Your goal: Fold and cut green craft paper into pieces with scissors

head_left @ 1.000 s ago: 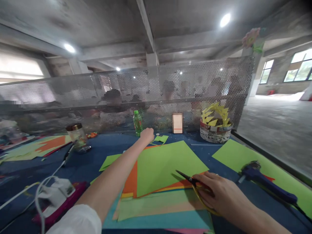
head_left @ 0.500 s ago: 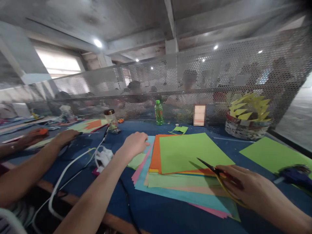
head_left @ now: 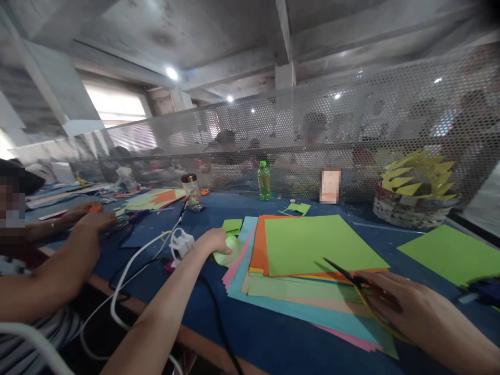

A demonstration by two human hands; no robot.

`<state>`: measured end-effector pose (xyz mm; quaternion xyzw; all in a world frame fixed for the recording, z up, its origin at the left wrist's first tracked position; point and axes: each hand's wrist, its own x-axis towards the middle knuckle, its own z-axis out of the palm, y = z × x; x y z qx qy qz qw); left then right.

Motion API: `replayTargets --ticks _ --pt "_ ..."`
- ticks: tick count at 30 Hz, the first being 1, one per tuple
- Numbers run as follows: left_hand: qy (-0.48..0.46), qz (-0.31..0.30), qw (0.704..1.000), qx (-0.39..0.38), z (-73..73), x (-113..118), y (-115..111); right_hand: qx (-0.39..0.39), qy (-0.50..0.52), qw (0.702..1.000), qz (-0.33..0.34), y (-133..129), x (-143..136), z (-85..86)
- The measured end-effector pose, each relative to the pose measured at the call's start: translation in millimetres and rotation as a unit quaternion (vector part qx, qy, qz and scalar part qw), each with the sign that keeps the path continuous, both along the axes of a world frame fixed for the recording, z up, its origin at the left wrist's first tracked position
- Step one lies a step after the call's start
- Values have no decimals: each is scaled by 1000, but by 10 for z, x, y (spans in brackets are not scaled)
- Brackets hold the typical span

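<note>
A stack of coloured paper lies in the middle of the blue table, with a green sheet (head_left: 320, 242) on top and orange, blue and pink edges fanned out below. My right hand (head_left: 406, 302) is closed around dark scissors (head_left: 344, 271), whose tips point left over the stack's front right part. Left of the stack, my left hand (head_left: 215, 241) rests over small pale green paper pieces (head_left: 233, 255); its fingertips are partly hidden, and whether it grips a piece cannot be told. A darker green piece (head_left: 233, 225) lies just behind that hand.
A white plug adapter (head_left: 183, 245) with cables sits left of my left forearm. Behind stand a lidded jar (head_left: 192, 194), a green bottle (head_left: 264, 182) and a basket (head_left: 414, 208) with yellow paper points. Another green sheet (head_left: 449, 252) lies right. A co-worker's arms (head_left: 74, 260) reach in left.
My left hand has moved down and nearer onto the small green pieces, and a darker green piece now shows behind it. My right hand still holds the scissors. The view has shifted left.
</note>
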<state>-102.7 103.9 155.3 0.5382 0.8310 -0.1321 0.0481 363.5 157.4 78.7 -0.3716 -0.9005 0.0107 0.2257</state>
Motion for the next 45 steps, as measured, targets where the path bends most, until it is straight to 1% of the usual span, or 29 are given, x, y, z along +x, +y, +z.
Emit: replayTargets --ticks 4,8,10,13,16,18,20,22,24,26,28,29,31,32,35,36,37,38,40,42,45 --pt "-9 18 1000 -22 -33 -36 24 -14 -2 1000 -4 2 -2 -28" --pt "-22 5 1000 -14 -32 -44 7 -16 10 1000 -5 -17 -13 -26" --pt "-30 -2 1000 -1 13 -59 7 -14 7 1000 -6 -28 -20 -9" --pt "-40 2 999 33 136 -127 61 -20 -12 1000 -8 -42 -26 25" --pt "-44 18 996 77 266 -235 187 -24 -15 1000 -12 -50 -26 46" --pt "-46 30 994 99 314 -302 284 -20 -8 1000 -12 -51 -22 45" --pt "-52 41 991 112 318 -342 360 -14 -2 1000 -10 -47 -16 36" --pt "-58 53 990 120 287 -347 399 -13 -2 1000 -7 -45 -12 26" --pt "-59 63 988 131 243 -312 396 -16 -9 1000 -9 -47 -13 23" --pt "-54 60 985 154 208 -233 358 -18 -21 999 -16 -51 -17 27" --pt "-53 35 981 184 194 -96 297 -20 -29 999 -18 -53 -18 31" --pt "-60 12 979 195 192 -3 261 -23 -33 999 -18 -52 -18 33" --pt "-92 -53 972 208 188 232 183 -28 -38 999 -17 -45 -14 34" --pt "-116 -97 967 205 182 369 141 -30 -40 999 -19 -40 -11 35" --pt "-193 -228 942 150 127 785 19 -26 -40 999 -23 -29 -9 38" --pt "-221 -273 929 117 99 904 -15 -25 -39 999 -23 -26 -10 40" --pt "-257 -323 909 66 68 1003 -44 -25 -38 999 -22 -24 -12 43" --pt "-272 -342 899 36 36 1081 -66 -24 -37 999 -23 -24 -15 49" --pt "-281 -357 891 8 -22 1175 -95 -25 -33 999 -26 -31 -25 74" --pt "-272 -354 895 20 -60 1208 -112 -32 -29 999 -28 -53 -44 119" --pt "-262 -361 894 47 -70 1213 -137 -43 -15 999 -21 -122 -88 208"
